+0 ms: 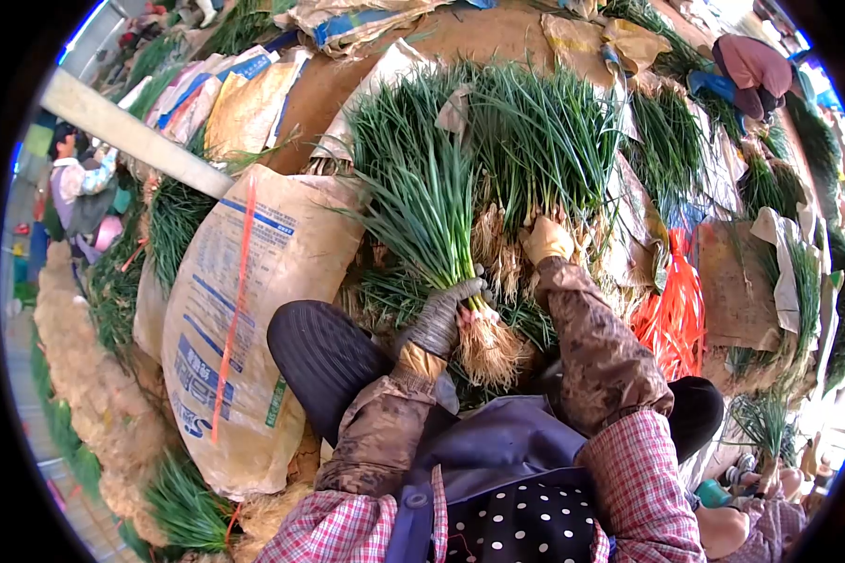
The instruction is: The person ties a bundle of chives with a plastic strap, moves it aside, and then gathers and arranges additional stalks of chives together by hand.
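Note:
My left hand (444,317), in a grey glove, is closed round a bunch of spring onions (441,220). Their green leaves fan up and away from me, and the pale stem ends and tangled roots (487,349) hang below my fist. A large heap of spring onions (545,141) lies ahead, roots towards me. At the root end of this heap, my right hand (546,240) in a yellowish glove has its fingers curled at the stems; its fingertips are partly hidden among them.
A printed white sack (244,347) with an orange strip lies to the left. Red plastic ties (674,305) hang at the right, near a brown sack piece (737,281). A pale pole (131,131) crosses at upper left. Other people (80,183) sit or bend at both sides.

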A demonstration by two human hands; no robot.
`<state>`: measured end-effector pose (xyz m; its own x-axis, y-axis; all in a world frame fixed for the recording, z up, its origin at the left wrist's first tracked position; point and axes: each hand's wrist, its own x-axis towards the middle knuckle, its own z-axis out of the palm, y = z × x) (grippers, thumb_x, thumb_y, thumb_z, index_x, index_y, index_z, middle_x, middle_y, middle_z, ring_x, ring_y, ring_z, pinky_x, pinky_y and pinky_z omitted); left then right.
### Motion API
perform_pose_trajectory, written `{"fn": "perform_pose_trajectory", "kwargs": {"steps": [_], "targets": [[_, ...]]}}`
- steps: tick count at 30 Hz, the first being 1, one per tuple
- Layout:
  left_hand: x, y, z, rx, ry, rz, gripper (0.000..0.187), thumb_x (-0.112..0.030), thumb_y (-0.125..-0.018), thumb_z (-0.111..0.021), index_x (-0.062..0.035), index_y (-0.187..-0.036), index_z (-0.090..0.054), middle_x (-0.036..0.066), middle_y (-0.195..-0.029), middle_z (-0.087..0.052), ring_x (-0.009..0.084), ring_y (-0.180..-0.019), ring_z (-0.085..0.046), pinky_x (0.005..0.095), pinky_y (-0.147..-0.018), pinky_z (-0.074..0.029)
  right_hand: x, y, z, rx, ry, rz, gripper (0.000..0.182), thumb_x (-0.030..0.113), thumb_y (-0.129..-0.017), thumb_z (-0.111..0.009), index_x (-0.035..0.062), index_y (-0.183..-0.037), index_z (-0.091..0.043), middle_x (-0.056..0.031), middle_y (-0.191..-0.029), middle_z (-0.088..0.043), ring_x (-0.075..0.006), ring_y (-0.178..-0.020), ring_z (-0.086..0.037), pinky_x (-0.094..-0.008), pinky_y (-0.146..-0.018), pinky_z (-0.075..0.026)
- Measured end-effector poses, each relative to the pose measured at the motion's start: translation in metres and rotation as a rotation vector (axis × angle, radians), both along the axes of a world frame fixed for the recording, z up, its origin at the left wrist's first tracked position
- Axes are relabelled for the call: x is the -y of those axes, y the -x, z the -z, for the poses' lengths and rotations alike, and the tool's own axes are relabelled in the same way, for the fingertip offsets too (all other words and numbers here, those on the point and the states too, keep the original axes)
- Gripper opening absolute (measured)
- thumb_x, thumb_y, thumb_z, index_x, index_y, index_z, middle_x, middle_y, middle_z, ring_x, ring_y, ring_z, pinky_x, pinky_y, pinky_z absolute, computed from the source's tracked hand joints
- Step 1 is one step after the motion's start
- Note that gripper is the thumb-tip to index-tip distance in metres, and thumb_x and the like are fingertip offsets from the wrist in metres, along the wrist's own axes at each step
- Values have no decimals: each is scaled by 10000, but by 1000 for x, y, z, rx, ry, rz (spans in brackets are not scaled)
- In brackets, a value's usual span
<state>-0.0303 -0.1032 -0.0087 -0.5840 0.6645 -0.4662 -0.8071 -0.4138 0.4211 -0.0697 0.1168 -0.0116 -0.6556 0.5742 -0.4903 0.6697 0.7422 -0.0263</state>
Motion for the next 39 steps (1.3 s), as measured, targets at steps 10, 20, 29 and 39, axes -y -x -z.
{"fn": "perform_pose_trajectory", "kwargs": {"steps": [10,20,29,39], "targets": [[-5,2,-1,-69,354,111,192,-156,-780,-716,8,-841,-637,129,-588,-625,131,-351,-507,211,-303,-358,51,-132,9,-308,13,-779,187,240,-934,-499,126,-1043,-599,-43,-615,-560,-132,-485,-541,-281,-421,-464],[-7,0,17,-115,350,150,184,-164,-805,-686,-1,-875,-639,124,-659,-639,150,-412,-556,187,-321,-376,28,-75,-16,-339,918,334,557,429,-916,-546,28,-1293,-465,-172,-1217,-575,-229,-1069,-585,-305,-925,-472],[-4,-5,14,-82,360,71,173,-98,-803,-676,30,-912,-635,117,-597,-615,122,-368,-479,185,-316,-360,61,-64,21,-748,683,104,241,225,-863,-654,36,-1013,-664,-130,-895,-688,-231,-780,-658,-329,-711,-533],[6,4,-19,-289,-40,-65,384,-124,-798,-699,35,-1114,-547,127,-886,-655,262,-796,-656,387,-714,-557,20,-110,62,14,425,-159,166,51,-855,-602,21,-1009,-657,-78,-980,-683,-205,-848,-648,-313,-772,-544]]}}
